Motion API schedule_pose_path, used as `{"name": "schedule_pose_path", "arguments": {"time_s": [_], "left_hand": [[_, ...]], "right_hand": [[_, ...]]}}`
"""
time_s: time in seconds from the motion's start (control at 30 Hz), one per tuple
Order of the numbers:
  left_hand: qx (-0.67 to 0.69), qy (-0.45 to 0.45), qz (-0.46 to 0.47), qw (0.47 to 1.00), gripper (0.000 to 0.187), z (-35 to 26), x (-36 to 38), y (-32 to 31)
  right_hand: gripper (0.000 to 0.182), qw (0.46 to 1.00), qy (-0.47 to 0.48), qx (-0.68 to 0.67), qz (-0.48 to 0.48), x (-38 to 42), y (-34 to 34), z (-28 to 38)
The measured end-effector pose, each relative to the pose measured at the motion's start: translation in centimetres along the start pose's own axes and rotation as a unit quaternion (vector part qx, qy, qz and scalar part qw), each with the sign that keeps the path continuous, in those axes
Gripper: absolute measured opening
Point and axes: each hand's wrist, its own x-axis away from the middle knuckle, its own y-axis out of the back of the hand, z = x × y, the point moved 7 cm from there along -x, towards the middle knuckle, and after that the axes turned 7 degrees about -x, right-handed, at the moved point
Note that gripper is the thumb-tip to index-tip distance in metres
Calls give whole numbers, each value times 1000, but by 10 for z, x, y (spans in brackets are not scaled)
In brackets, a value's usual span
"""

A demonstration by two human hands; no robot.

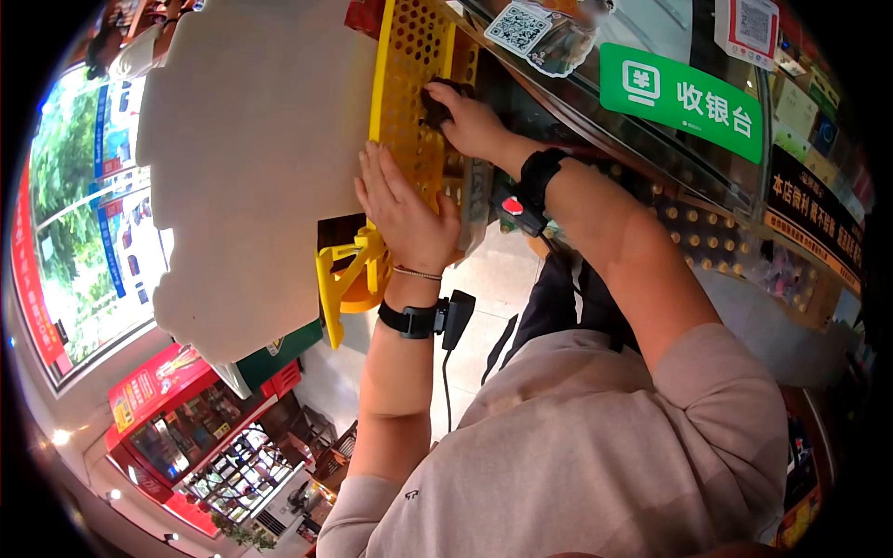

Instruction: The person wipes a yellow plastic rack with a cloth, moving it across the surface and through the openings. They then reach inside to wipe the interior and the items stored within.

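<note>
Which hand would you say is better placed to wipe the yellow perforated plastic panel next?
Probably the right hand: it holds a dark cloth-like bundle at the panel, while the left hand lies flat without one.

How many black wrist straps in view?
2. Left strap around the wrist of the left hand; right strap around the wrist of the right hand. No others visible.

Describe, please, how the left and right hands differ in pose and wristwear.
The left hand rests flat at the rim of the yellow basket; the right hand reaches inside, fingers bent at a dark item. The left wears a thin bracelet; the right shows none. Both wear black straps.
</note>
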Motion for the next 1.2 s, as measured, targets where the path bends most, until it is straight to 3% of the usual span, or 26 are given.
{"name": "schedule_pose_path", "arguments": {"time_s": [0.03, 0.07, 0.17, 0.3, 0.33, 0.37, 0.43, 0.57, 0.7, 0.8, 0.93, 1.03, 1.17, 1.2], "left_hand": [[0, 2, 1, 1000, 87, -1, -1, 1], [1, 2, 2, 1000, 87, -2, -1, 2], [5, 1, -1, 1000, 88, -2, -2, 3], [-3, -3, -3, 1000, 87, -2, 1, 2], [-6, -5, -7, 1000, 87, -2, 0, 1], [-8, -7, -13, 1000, 87, -2, -2, 1], [-8, -8, -11, 1000, 87, -2, -2, 0], [-6, -6, -8, 1000, 87, -3, -1, 1], [-8, -9, -1, 1000, 86, -3, -2, 1], [-5, -7, 1, 1000, 86, -1, -3, 1], [-2, -3, -3, 1000, 85, -2, -2, 2], [5, -2, -5, 1000, 85, 0, -2, 1], [3, -2, -6, 1000, 84, 1, -1, 0], [2, 0, -3, 1000, 84, 1, -1, 0]], "right_hand": [[61, 996, -12, -89, -27, -3, 0, 0], [57, 953, -127, -275, 11, -5, -4, -16], [55, 914, -168, -369, -23, -1, 1, -20], [69, 962, -65, -247, -97, -8, -15, -31], [74, 977, -127, -168, -30, -1, -21, -25], [73, 986, -122, -115, -10, 6, -21, -12], [72, 996, -24, -80, -24, 20, -24, 2], [71, 1000, 27, 8, -12, 30, -22, 7], [72, 997, 11, 76, -32, 22, -15, 6], [71, 994, -2, 0, -112, 16, -11, -9], [68, 986, -136, -47, -83, -14, 10, -31], [68, 994, -50, -29, -95, -37, 18, -31], [66, 996, -65, 8, -55, -51, 25, -40], [65, 992, -69, 88, -50, -47, 30, -25]]}}
